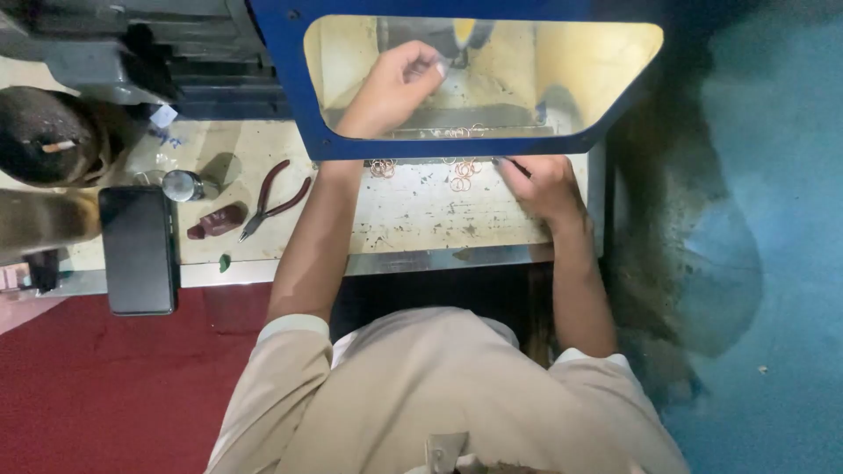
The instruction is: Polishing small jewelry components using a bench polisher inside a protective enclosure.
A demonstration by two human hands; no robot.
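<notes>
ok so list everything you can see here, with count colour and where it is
shield: one, blue frame with a clear yellowish pane, standing over the back of the bench
bench: one, pale and scuffed, centre
wire rings: several, copper coloured, on the bench below the shield
pliers: one, dark red handles, left part of the bench
small bottle: one, dark red, beside the pliers
round metal piece: one, silver, left of the pliers
phone: one, black, left edge of the bench
floor: teal at right, red at lower left
left hand: behind the pane, fingers pinched on something too small to tell
right hand: on the bench, holding a thin dark tool
</notes>
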